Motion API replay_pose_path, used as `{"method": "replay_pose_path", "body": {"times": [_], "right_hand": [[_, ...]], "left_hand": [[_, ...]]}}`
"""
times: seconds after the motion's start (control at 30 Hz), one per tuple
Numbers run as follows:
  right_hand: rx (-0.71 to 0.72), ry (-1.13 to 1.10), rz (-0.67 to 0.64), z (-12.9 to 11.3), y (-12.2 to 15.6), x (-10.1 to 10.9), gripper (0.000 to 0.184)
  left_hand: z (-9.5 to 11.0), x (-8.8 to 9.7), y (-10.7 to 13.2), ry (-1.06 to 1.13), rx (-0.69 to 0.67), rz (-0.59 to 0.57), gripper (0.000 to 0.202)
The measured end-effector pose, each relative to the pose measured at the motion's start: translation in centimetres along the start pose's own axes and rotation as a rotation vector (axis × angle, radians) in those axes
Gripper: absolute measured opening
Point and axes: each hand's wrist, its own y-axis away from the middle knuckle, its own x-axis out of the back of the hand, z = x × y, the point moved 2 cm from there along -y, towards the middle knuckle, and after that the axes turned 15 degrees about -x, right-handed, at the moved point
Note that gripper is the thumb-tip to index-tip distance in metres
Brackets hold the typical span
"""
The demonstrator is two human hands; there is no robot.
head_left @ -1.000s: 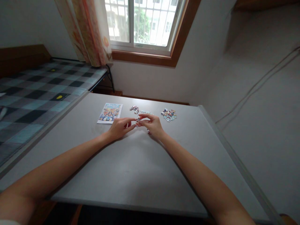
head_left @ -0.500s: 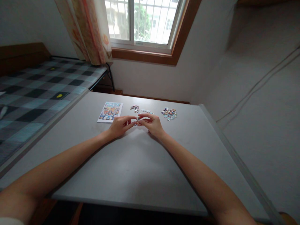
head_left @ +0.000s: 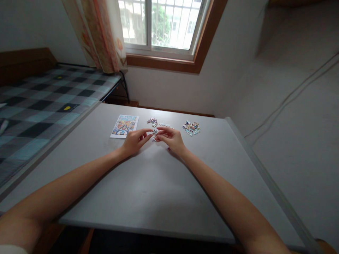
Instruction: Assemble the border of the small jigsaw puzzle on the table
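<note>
White and dark, a small cluster (head_left: 155,131) of puzzle pieces sits in the narrow gap between the two hands, right at the tips of the thumbs and forefingers. The right hand (head_left: 172,140) grasps its right edge, fingers (head_left: 165,130) bent and drawn together. The left hand (head_left: 133,141) meets it from the other side, thumb and forefinger slightly parted at the tips — whether they press on it or only steady it, I cannot tell. A few bits (head_left: 154,140) show just below the cluster, near the thumbs; the fingers partly hide how they join it.

Close under the right hand, at its near side, a loose piece (head_left: 168,148) peeks out. Just beyond the fingers lie a small dark heap (head_left: 153,122) and, to its right, a pale blue strip (head_left: 166,125), partly covered by the right hand. Farther right, apart from the hand, spreads a larger mixed pile (head_left: 191,128). Left of the heap, a colourful printed sheet (head_left: 124,126) lies flat, its lower right corner near the left hand.

All of this rests toward the far side of a grey-white table (head_left: 148,190) — a checked bed (head_left: 66,92) on its left, a barred window (head_left: 169,26) beyond.
</note>
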Motion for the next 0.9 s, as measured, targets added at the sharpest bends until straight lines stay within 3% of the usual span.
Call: {"method": "replay_pose_path", "body": {"times": [0.67,0.9], "right_hand": [[-0.005,-0.019,0.013,-0.1,-0.09,-0.26,0.034],[0.063,0.144,-0.01,-0.33,-0.08,-0.23,0.027]], "left_hand": [[-0.01,-0.01,0.03,-0.019,-0.043,-0.011,0.024],[0.05,0.03,0.14,-0.004,-0.017,-0.01,0.026]]}}
